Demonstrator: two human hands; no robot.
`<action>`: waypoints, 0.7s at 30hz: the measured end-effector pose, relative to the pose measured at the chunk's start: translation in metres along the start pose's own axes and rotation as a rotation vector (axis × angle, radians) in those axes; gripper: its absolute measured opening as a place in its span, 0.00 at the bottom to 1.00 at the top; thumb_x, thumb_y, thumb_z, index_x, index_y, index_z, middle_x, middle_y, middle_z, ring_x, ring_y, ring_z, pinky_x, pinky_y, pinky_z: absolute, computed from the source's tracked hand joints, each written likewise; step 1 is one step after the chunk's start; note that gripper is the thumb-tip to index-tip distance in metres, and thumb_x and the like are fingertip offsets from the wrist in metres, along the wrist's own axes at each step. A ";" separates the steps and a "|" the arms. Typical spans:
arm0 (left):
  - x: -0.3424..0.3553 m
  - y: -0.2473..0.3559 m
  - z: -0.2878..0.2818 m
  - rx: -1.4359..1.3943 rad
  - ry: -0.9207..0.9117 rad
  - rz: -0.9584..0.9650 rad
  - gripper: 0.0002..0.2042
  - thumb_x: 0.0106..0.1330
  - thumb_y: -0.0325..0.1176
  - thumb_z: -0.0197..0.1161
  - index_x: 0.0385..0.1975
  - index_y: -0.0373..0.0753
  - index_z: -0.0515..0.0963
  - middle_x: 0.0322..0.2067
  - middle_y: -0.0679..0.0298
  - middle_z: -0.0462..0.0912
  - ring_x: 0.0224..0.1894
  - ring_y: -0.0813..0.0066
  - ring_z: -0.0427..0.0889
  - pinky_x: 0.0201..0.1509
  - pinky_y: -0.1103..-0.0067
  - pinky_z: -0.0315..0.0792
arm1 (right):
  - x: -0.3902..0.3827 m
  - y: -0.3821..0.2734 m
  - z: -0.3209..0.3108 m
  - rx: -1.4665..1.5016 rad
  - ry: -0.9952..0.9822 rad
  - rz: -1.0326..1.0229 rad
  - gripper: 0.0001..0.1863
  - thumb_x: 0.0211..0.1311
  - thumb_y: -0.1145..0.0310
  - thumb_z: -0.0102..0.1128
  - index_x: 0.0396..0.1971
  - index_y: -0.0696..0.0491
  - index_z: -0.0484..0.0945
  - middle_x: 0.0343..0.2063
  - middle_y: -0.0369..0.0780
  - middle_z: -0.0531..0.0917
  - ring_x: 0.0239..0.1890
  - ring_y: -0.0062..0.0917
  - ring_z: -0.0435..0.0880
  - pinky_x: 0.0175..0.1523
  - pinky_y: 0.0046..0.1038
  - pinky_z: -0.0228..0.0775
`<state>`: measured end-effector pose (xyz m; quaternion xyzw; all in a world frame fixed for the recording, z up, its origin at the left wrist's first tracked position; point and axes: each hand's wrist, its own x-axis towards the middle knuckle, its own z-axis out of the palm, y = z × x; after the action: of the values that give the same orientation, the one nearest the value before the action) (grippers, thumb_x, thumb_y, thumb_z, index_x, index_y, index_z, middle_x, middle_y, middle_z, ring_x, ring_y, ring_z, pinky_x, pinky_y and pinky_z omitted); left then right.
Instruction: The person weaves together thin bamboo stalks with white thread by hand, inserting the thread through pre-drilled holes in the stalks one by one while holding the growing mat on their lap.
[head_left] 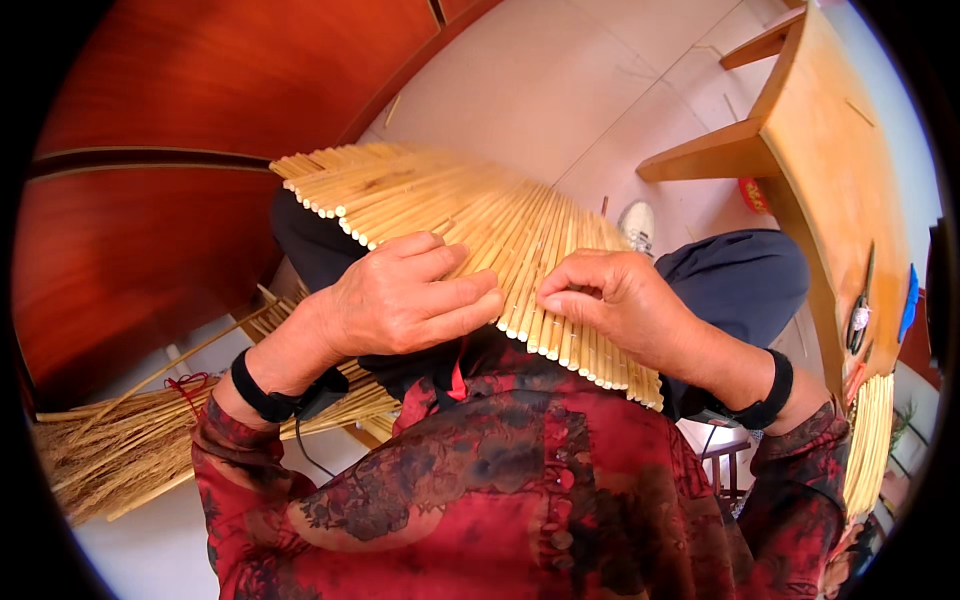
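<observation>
A fan-shaped mat of pale yellow stalks (440, 195) lies across my lap, its cut ends lined up along the near edge. My left hand (405, 295) rests on the mat near that edge with its fingers curled in. Its thumb is mostly hidden, and what it holds, if anything, does not show. To the right, my right hand (610, 290) pinches thumb and forefinger together just over the stalks. Whatever is between those fingertips is too small to make out. Both wrists wear black bands.
Red-brown cabinet panels (150, 250) stand on the left, above a pile of brushy stalks (130, 440). A wooden table (830, 150) on the right bears scissors (858, 322), a blue object (908, 300) and a stalk bundle (868, 440). A shoe (637, 224) shows beyond the mat.
</observation>
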<state>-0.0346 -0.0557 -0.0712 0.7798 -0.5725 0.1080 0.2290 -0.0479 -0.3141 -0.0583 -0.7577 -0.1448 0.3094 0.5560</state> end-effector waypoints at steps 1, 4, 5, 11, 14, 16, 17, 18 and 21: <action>-0.003 0.002 0.001 -0.013 -0.013 -0.016 0.15 0.49 0.32 0.60 0.38 0.38 0.77 0.37 0.64 0.81 0.34 0.68 0.79 0.34 0.77 0.72 | 0.000 0.004 0.004 -0.034 -0.006 -0.016 0.06 0.59 0.72 0.61 0.32 0.59 0.80 0.25 0.44 0.81 0.30 0.30 0.81 0.37 0.28 0.71; -0.007 0.005 0.007 -0.002 -0.075 0.012 0.14 0.48 0.33 0.60 0.37 0.38 0.78 0.37 0.63 0.81 0.36 0.65 0.80 0.36 0.77 0.73 | 0.001 0.013 0.009 -0.037 -0.022 -0.011 0.04 0.58 0.73 0.61 0.31 0.58 0.80 0.26 0.44 0.81 0.31 0.36 0.80 0.37 0.30 0.72; -0.008 0.003 0.009 0.014 -0.055 0.011 0.15 0.48 0.34 0.60 0.37 0.38 0.78 0.37 0.63 0.81 0.36 0.65 0.80 0.36 0.77 0.74 | 0.004 0.018 0.009 -0.002 -0.011 0.006 0.04 0.58 0.73 0.61 0.31 0.58 0.80 0.26 0.44 0.80 0.31 0.36 0.80 0.37 0.30 0.72; -0.006 -0.002 0.020 -0.020 -0.059 -0.034 0.15 0.48 0.34 0.60 0.37 0.37 0.78 0.36 0.62 0.81 0.36 0.63 0.80 0.37 0.76 0.74 | 0.015 0.027 0.004 0.021 -0.016 0.017 0.04 0.58 0.74 0.62 0.31 0.57 0.80 0.25 0.44 0.79 0.29 0.35 0.79 0.36 0.30 0.71; -0.006 -0.002 0.024 0.006 -0.048 -0.043 0.15 0.48 0.34 0.61 0.36 0.37 0.78 0.36 0.62 0.81 0.37 0.63 0.81 0.39 0.75 0.74 | 0.020 0.034 0.003 0.042 -0.007 -0.004 0.03 0.59 0.74 0.61 0.31 0.57 0.80 0.25 0.44 0.79 0.29 0.35 0.79 0.36 0.31 0.71; -0.006 -0.003 0.023 0.009 -0.065 -0.053 0.14 0.48 0.34 0.61 0.35 0.38 0.77 0.36 0.62 0.81 0.37 0.63 0.82 0.40 0.75 0.74 | 0.023 0.037 0.004 0.019 -0.021 -0.039 0.03 0.59 0.73 0.61 0.31 0.57 0.79 0.25 0.44 0.79 0.29 0.36 0.79 0.36 0.31 0.71; -0.007 -0.003 0.022 0.000 -0.072 -0.057 0.14 0.48 0.34 0.61 0.35 0.38 0.77 0.36 0.62 0.81 0.37 0.63 0.82 0.40 0.75 0.74 | 0.025 0.038 0.007 0.028 -0.023 -0.033 0.03 0.59 0.73 0.61 0.31 0.57 0.79 0.25 0.44 0.79 0.29 0.36 0.79 0.36 0.31 0.71; -0.007 -0.002 0.020 -0.021 -0.081 -0.077 0.11 0.51 0.32 0.63 0.35 0.38 0.78 0.36 0.61 0.82 0.38 0.61 0.82 0.39 0.74 0.75 | 0.027 0.037 0.008 0.053 -0.020 -0.037 0.03 0.58 0.73 0.61 0.30 0.56 0.79 0.24 0.43 0.78 0.29 0.36 0.79 0.35 0.31 0.71; -0.006 -0.002 0.019 -0.044 -0.102 -0.103 0.09 0.54 0.31 0.64 0.34 0.38 0.78 0.37 0.60 0.83 0.39 0.60 0.83 0.39 0.72 0.76 | 0.034 0.034 0.012 0.077 -0.022 -0.038 0.03 0.58 0.73 0.61 0.29 0.56 0.78 0.24 0.43 0.78 0.29 0.35 0.79 0.35 0.32 0.71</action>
<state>-0.0366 -0.0595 -0.0903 0.8076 -0.5448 0.0435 0.2215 -0.0341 -0.2974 -0.1031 -0.7293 -0.1533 0.3122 0.5892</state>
